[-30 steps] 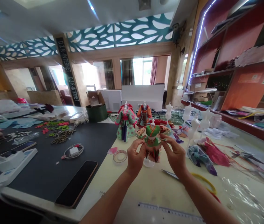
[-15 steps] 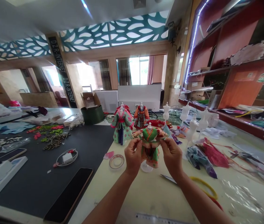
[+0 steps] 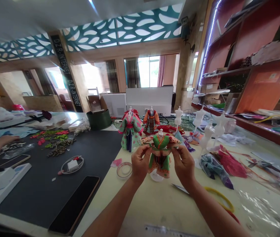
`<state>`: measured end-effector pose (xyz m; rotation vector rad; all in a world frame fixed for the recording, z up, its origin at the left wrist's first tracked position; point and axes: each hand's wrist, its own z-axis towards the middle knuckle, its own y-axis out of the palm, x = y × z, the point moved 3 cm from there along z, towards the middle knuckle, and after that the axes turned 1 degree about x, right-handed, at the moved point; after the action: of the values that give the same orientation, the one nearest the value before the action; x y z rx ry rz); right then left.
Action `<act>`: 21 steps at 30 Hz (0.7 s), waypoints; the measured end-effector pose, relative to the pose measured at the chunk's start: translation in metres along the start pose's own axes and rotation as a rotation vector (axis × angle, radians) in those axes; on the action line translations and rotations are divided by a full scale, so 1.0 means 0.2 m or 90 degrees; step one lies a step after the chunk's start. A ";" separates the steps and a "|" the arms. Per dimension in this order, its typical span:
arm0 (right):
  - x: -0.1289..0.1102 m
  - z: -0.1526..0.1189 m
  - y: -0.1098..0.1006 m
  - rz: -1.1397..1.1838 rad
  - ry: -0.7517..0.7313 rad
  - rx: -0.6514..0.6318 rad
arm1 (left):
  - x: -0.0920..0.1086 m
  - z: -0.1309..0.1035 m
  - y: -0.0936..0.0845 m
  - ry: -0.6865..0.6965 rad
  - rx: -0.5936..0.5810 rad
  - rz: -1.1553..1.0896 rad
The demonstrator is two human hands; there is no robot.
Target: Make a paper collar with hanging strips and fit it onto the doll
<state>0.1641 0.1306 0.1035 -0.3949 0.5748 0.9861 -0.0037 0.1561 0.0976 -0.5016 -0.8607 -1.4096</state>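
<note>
A miniature green and orange dress (image 3: 161, 143) with patterned sleeves is on a small white dress form (image 3: 161, 132), standing upright on a clear round base (image 3: 156, 177). My left hand (image 3: 141, 161) is closed in a pinch at the left side of its waist. On the other side my right hand (image 3: 183, 162) pinches as well. A narrow fabric strip (image 3: 161, 153) stretches between the fingertips across the front of the waist. My fingers hide its ends. Scissors (image 3: 179, 188) lie partly under my right forearm.
Dressed forms (image 3: 130, 131) and several bare white forms (image 3: 208, 136) stand behind. A tape roll (image 3: 124, 170), phone (image 3: 75, 204), ruler (image 3: 159, 228) and fabric scraps (image 3: 231, 161) lie around. Another person's hand (image 3: 8, 140) reaches in at far left over small parts.
Another person's hand and forearm have come into view at far left. My hands keep their pinch at the dress's waist with little visible movement. The whole view has shifted slightly.
</note>
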 end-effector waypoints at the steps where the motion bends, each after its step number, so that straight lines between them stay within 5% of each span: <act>1: 0.00 0.00 0.00 0.002 -0.011 0.003 | 0.00 0.00 0.00 0.005 -0.006 -0.003; 8: 0.00 -0.01 0.00 0.025 -0.050 -0.006 | 0.01 0.00 -0.03 0.019 -0.045 -0.033; 21: 0.05 0.02 0.05 0.031 0.043 0.021 | -0.01 0.07 0.03 -0.072 -0.018 -0.162</act>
<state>0.1607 0.1442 0.0994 -0.3879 0.6635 1.0122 -0.0001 0.1676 0.1059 -0.5111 -1.0248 -1.6400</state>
